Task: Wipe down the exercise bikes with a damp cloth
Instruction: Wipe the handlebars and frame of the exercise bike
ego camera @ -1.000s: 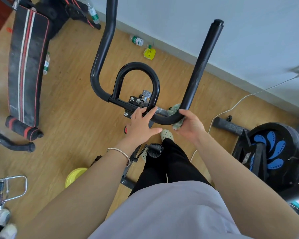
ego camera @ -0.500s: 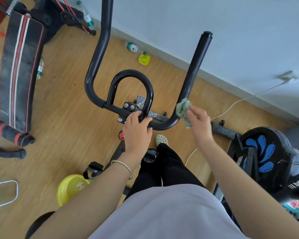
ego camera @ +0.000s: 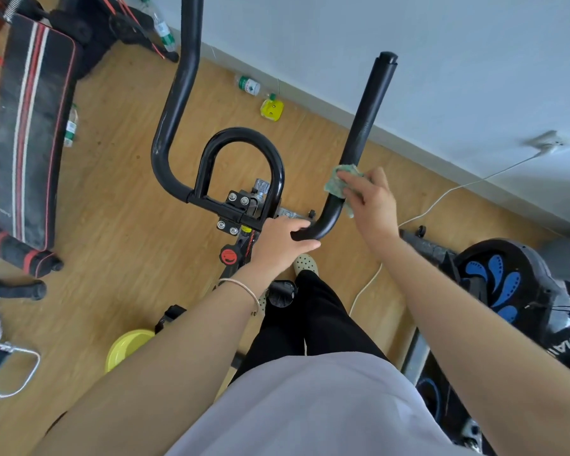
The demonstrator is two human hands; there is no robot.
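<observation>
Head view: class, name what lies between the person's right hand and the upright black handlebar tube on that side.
A green cloth lies there: the right hand presses it against the right upright of the handlebar. The head view shows this.

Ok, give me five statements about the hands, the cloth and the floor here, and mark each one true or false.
1. The right hand holds a green cloth against the right upright of the handlebar. True.
2. The left hand hangs clear of the bike. False: it grips the handlebar's lower bend.
3. A yellow bowl sits on the floor. True.
4. The green cloth covers the upright's end cap. False: the cloth is low on the upright, just above the bend, and the end cap is bare.
5. A bracelet is on the right wrist. False: it is on the left wrist.
</observation>
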